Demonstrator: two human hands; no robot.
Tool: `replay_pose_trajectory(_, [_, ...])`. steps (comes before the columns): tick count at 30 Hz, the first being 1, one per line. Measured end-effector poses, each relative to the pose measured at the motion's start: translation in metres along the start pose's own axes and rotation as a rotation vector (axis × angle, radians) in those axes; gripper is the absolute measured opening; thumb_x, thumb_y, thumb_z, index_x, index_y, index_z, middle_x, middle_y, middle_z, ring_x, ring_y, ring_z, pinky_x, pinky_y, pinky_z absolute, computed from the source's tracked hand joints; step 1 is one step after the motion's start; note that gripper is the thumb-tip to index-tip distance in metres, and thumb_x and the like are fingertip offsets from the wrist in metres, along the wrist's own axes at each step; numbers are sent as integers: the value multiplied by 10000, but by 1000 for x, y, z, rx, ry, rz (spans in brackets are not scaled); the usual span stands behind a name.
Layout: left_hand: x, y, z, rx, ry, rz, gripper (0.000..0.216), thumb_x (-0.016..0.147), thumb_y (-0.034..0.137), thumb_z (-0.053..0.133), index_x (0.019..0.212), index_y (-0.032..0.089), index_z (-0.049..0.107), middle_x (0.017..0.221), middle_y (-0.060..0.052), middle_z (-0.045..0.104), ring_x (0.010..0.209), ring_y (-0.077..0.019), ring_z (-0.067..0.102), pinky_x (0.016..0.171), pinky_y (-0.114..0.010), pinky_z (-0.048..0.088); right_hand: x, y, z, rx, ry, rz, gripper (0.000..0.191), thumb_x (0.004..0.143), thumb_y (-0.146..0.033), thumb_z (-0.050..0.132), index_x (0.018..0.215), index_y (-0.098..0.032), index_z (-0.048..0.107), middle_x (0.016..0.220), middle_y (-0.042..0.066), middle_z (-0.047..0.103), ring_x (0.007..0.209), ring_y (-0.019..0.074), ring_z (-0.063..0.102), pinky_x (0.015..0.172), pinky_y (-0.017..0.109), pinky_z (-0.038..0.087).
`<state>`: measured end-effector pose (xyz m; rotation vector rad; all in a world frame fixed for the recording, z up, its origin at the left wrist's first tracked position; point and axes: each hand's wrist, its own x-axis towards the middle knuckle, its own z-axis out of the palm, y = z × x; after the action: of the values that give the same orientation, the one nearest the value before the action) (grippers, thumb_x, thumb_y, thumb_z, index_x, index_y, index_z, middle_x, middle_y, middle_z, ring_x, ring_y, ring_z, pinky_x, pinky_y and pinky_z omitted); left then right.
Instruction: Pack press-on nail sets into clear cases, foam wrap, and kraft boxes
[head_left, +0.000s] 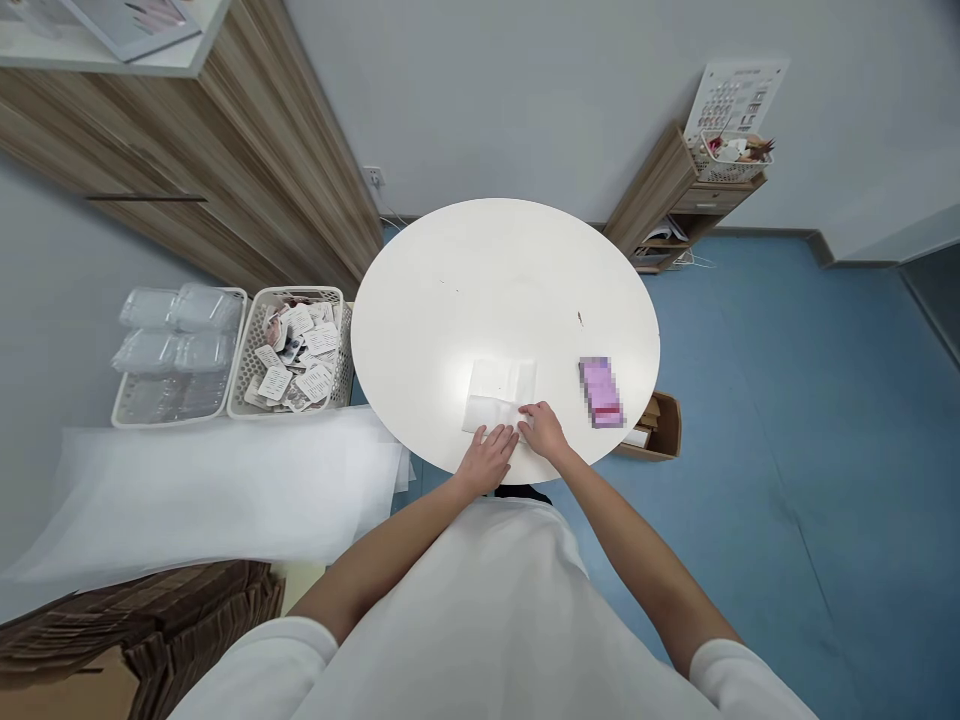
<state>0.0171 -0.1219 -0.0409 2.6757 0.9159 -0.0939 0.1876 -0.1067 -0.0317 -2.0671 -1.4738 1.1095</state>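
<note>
On the round white table [495, 290] in front of me lies a white, translucent packing sheet [491, 380], its near part folded over. My left hand [489, 458] rests flat on the sheet's near edge with fingers spread. Beside it, my right hand [544, 432] has its thumb and fingers closed at the right end of the fold, gripping the sheet there. To the right of my right hand lies a flat pinkish-purple item [601, 392], blurred by pixels. Whether anything is inside the folded sheet is hidden.
Large white sheets [225, 490] are stacked at the left, above piled brown cardboard [187, 630]. Behind them stand a basket of printed cards [240, 385] and one of clear plastic boxes [120, 405]. A cardboard box [670, 440] sits right of the table; a small cabinet [652, 210] stands behind.
</note>
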Motion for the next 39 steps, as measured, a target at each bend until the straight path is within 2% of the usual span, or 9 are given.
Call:
replay_pose_trajectory(4, [-3,-1,5,-9,9,6,600,803,281,392,1364,177,205,1415,-101,254,1299,-264,185,1024,-487,127,-17,11,8,-209,21,-209,470,774,-250,479,1241,-226,432,1343,86,321,1161,248,363,933,407,344])
replay_pose_trajectory(14, [-18,-9,0,-117,33,-106,595,774,263,448,1339,206,268,1413,-87,264,1297,-277,195,1030,-482,127,-12,3,23,-451,-67,-346,532,839,-281,379,1349,-188,257,1435,79,193,1200,287,317,931,429,343])
replay_pose_trajectory(17, [-29,-8,2,-326,92,-336,596,745,301,511,1303,218,316,1423,-98,223,1295,-298,188,1019,-484,177,-11,3,30,-550,-48,-377,554,842,-311,390,1348,-140,246,1443,114,161,1182,309,334,917,437,352])
replay_pose_trajectory(21, [-40,-7,7,-803,206,-842,682,721,396,558,1300,181,268,1401,-149,205,1280,-303,225,990,-455,282,-11,6,38,-632,-4,-366,562,846,-307,389,1356,-144,218,1448,114,133,1182,308,342,920,436,350])
replay_pose_trajectory(25, [-30,-13,5,-1251,327,-1047,722,732,392,573,1310,197,187,1351,-145,292,1215,-232,363,953,-348,366,-11,7,42,-645,11,-346,573,840,-295,401,1359,-148,208,1448,111,138,1187,301,341,936,430,338])
replay_pose_trajectory(29, [-3,-28,-3,-1394,503,-1241,816,682,387,639,1307,211,145,1316,-147,313,1133,-204,451,866,-294,431,-12,6,41,-622,10,-345,574,837,-296,408,1358,-153,213,1447,112,145,1188,297,342,937,427,338])
replay_pose_trajectory(34, [16,-48,-11,-1320,481,-1229,834,580,350,723,1258,195,262,1107,-108,479,955,-182,541,777,-291,450,-13,7,42,-590,25,-344,575,831,-296,423,1354,-165,222,1444,109,158,1187,299,342,933,428,338])
replay_pose_trajectory(37, [17,-54,-16,-1246,353,-1102,469,606,316,685,1008,161,499,887,-65,552,790,-163,562,667,-276,447,-12,9,43,-573,33,-343,572,829,-293,426,1352,-172,229,1442,103,172,1184,298,341,929,428,338])
replay_pose_trajectory(39, [17,-56,-20,-1224,294,-1032,200,642,291,630,768,159,547,722,-21,542,668,-134,539,593,-252,424,-12,9,43,-560,33,-343,572,826,-290,431,1350,-176,233,1439,100,182,1179,294,343,925,424,339])
